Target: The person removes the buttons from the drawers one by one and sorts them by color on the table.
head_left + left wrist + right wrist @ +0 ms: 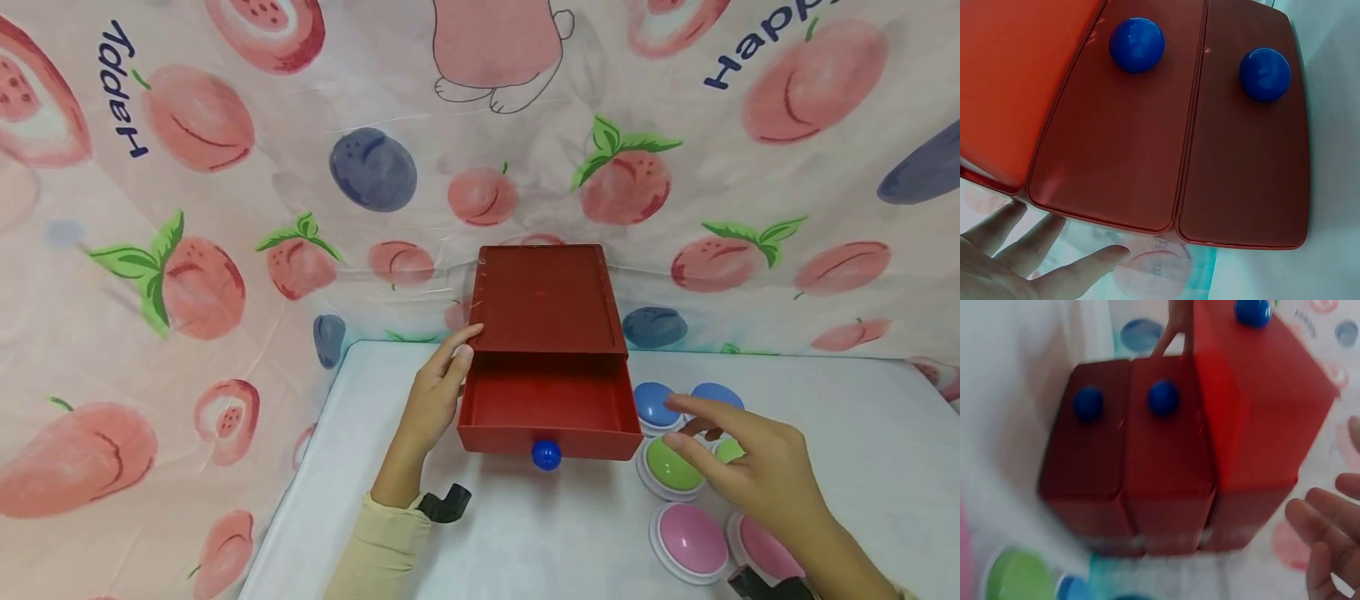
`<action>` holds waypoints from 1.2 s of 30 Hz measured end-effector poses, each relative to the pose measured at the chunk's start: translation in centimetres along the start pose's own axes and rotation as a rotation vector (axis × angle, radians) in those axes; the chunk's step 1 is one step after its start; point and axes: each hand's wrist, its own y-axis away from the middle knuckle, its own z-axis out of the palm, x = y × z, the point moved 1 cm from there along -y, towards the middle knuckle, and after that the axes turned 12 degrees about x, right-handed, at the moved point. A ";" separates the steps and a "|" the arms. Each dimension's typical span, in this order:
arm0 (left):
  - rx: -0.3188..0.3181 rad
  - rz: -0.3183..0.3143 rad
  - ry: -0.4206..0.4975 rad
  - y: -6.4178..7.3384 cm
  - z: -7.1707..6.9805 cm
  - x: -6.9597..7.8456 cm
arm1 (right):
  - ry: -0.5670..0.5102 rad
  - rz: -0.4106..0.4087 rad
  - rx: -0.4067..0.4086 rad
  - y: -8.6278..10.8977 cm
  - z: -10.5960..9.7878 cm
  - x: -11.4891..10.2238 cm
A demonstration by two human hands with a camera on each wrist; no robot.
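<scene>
A red cabinet (543, 300) with three stacked drawers stands on the table, its top drawer (495, 440) pulled out by its blue knob side toward me. Fingers of my left hand (437, 392) are extended and touch the cabinet's left side. In the left wrist view, two lower drawers with blue knobs (1137, 45) are closed. My right hand (765, 458) hovers right of the drawer, thumb and forefinger apart, with nothing between them. Beneath it are white-rimmed domes: a blue dome (651, 403), a green dome (672, 463) and a pink dome (692, 537), partly covered.
The white table (330, 500) ends at a fruit-printed cloth (300, 167) hanging behind the cabinet. More domes stand in a second column on the right, such as a blue dome (717, 393) and a pink dome (768, 550).
</scene>
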 end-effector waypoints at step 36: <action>0.010 -0.010 -0.036 0.1 0.0 0.1 | -0.282 -0.088 -0.063 -2.0 4.9 -3.5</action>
